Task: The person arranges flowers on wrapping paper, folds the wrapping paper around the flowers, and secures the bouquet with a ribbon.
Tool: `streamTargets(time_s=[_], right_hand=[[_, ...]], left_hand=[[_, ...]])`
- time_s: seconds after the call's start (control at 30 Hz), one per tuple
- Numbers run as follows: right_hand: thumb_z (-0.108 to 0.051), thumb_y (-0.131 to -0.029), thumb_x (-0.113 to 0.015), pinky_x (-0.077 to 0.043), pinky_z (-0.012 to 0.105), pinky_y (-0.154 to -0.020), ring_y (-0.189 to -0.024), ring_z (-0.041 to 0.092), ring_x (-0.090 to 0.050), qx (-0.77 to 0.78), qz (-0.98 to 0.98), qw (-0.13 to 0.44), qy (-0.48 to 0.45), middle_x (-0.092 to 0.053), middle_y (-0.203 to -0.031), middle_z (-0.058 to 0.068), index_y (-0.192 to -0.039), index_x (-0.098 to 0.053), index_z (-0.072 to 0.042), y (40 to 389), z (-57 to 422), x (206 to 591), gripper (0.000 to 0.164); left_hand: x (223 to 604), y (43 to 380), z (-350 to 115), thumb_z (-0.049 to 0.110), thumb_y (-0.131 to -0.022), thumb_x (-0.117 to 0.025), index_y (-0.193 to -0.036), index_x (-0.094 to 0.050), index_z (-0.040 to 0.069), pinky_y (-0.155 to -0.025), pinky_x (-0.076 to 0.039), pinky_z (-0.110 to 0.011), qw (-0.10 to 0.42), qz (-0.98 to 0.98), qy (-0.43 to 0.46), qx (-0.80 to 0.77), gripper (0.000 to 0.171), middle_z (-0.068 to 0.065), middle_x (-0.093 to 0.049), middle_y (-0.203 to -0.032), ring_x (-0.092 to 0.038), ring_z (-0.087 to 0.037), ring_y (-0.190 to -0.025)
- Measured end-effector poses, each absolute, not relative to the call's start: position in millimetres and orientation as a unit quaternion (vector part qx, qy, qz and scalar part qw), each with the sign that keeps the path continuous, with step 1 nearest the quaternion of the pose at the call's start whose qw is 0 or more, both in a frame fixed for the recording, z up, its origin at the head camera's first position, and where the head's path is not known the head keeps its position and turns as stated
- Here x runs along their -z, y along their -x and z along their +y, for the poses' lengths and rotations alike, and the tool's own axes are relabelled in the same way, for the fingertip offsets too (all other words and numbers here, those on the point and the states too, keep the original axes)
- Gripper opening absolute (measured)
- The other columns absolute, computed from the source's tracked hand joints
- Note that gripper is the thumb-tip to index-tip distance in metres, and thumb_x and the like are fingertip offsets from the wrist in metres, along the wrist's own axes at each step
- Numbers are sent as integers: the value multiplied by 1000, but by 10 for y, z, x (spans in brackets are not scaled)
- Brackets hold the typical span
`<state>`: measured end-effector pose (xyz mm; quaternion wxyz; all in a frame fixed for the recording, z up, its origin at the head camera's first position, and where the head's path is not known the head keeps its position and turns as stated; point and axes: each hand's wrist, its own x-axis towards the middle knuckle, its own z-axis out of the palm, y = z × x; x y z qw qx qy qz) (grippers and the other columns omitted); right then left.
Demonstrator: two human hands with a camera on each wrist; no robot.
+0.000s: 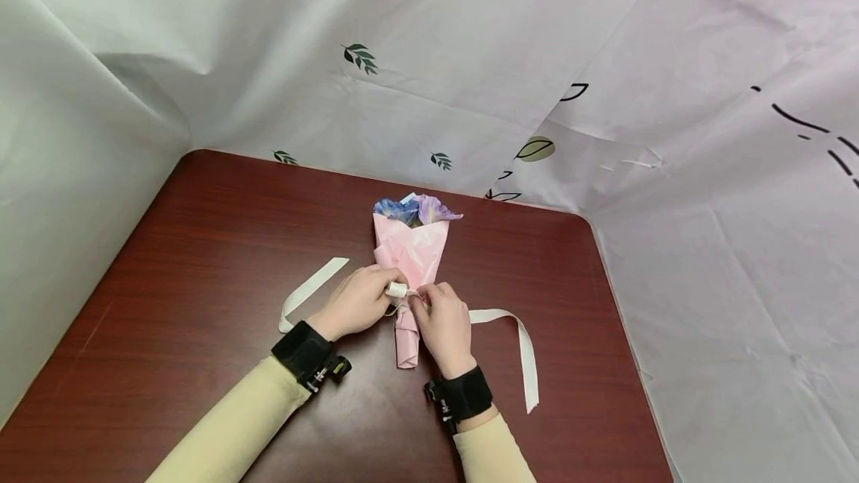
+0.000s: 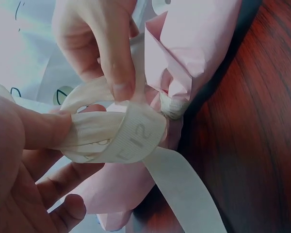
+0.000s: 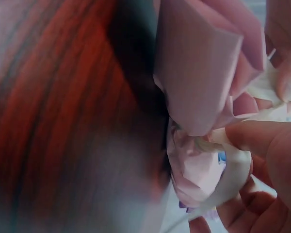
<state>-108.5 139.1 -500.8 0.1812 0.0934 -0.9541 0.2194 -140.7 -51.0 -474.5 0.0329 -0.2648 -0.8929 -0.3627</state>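
A small bouquet wrapped in pink paper (image 1: 411,244) lies on the table, a blue flower (image 1: 394,210) and a light purple flower (image 1: 435,209) at its far end. Cream ribbon (image 2: 173,107) circles its narrowed waist. Above that waist, my left hand (image 1: 359,298) pinches a looped part of the ribbon (image 2: 140,133), which bears printed letters. Close beside it, my right hand (image 1: 446,326) pinches the ribbon (image 3: 236,170) between thumb and fingers. How the ribbon crosses at the waist is partly hidden by the fingers.
One ribbon tail (image 1: 312,291) curls over the dark red-brown table (image 1: 221,244) at left; another tail (image 1: 526,364) trails at right. White cloth (image 1: 282,36) with leaf prints hangs behind and along the sides. Each wrist wears a black strap (image 1: 303,352) with a camera.
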Motion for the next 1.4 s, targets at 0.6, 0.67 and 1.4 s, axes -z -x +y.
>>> streamTargets(time_s=[0.6, 0.67, 1.4], right_hand=[[-47, -96, -65, -47, 44, -53, -55, 25, -61, -131, -982, 136, -11, -50, -57, -6, -58, -49, -23, 1207, 1353, 5050, 47], [-46, -94, -67, -48, 46, -56, -57, 25, -62, -132, -982, 136, -13, -51, -57, -6, -59, -51, -24, 1205, 1358, 5031, 44], [-25, -96, -68, -51, 47, -66, -58, 21, -62, -178, -973, 131, -67, -58, -65, -3, -99, -60, -14, 1152, 1411, 5022, 14]], left_hand=[[4788, 1406, -519, 5, -88, -68, -93, -73, 26, -79, -49, -29, 2, -864, 326, 383, 22, 15, -67, -92, -61, -8, -86], [4787, 1414, -520, 5, -89, -69, -95, -74, 25, -80, -50, -29, 6, -861, 331, 386, 22, 16, -68, -94, -63, -6, -88], [4782, 1405, -538, 3, -87, -66, -94, -72, 23, -72, -46, -28, 0, -870, 321, 376, 22, 13, -64, -87, -59, -13, -80]])
